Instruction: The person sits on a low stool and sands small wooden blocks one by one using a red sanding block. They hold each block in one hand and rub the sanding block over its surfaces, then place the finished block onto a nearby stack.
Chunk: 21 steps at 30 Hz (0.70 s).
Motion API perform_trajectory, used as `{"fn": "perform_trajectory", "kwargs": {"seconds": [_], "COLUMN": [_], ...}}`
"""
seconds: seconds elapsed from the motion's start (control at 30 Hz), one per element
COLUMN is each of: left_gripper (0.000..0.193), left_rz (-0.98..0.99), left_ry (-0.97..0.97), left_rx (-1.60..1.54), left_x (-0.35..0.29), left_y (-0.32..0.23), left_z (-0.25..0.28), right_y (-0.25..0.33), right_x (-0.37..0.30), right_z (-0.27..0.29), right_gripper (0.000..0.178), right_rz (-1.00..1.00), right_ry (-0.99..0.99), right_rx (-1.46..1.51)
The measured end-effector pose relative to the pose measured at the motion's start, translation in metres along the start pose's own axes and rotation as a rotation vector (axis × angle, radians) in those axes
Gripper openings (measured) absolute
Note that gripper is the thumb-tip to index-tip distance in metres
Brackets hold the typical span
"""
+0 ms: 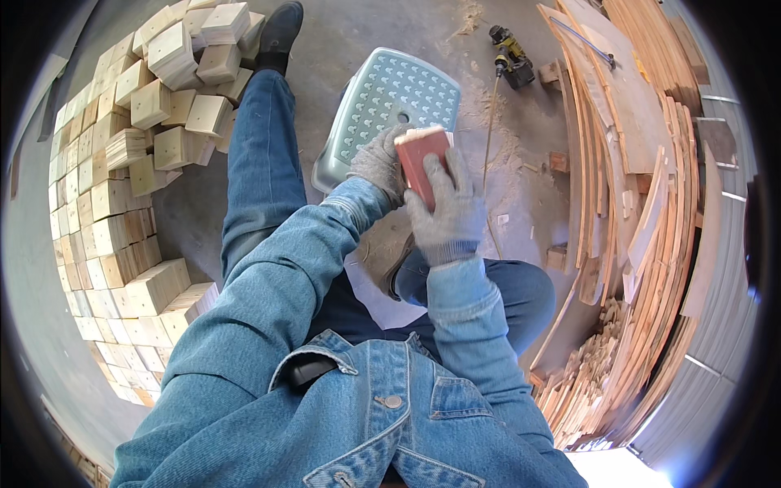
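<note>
In front of my body, both gloved hands are on a brick-red, flat-faced block (422, 159) with a pale top edge; it looks like a sanding block, though its kind is not certain. My left hand (380, 165), in a grey knit glove, is closed on its left side, the fingertips partly hidden. My right hand (445, 202), gloved likewise, grips it from the right and front, fingers lying over the red face. Just beyond the hands stands a pale green plastic stool (394, 89) with a raised pattern on its top.
Cut wooden blocks (114, 199) are stacked high at the left. A yellow-and-black cordless drill (512, 58) lies on the dusty floor, a long thin rod (490, 138) running from it. Long boards (626, 122) and thin offcuts (590, 366) are piled along the right. My left leg (262, 154) stretches forward.
</note>
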<state>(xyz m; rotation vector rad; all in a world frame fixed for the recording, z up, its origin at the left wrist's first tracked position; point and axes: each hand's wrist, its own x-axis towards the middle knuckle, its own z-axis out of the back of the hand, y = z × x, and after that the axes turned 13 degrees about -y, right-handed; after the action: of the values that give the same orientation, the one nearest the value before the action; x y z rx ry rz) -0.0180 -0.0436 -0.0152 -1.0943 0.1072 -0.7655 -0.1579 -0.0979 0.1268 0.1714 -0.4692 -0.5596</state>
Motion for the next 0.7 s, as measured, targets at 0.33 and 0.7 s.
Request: {"fn": "perform_trajectory", "kwargs": {"seconds": [0.33,0.7], "left_gripper": [0.086,0.091], "left_rz": [0.049,0.076], "left_ry": [0.020,0.089], "left_rx": [-0.065,-0.086], "left_x": [0.002,0.005], "left_y": [-0.016,-0.017], "left_z": [0.011,0.012], "right_y": [-0.019,0.004], "right_x": [0.037,-0.051], "right_z": [-0.029,0.033], "right_gripper": [0.065,0.067], "right_rz": [0.014,-0.042], "right_ry": [-0.064,0.082], "right_rx": [-0.042,-0.025]}}
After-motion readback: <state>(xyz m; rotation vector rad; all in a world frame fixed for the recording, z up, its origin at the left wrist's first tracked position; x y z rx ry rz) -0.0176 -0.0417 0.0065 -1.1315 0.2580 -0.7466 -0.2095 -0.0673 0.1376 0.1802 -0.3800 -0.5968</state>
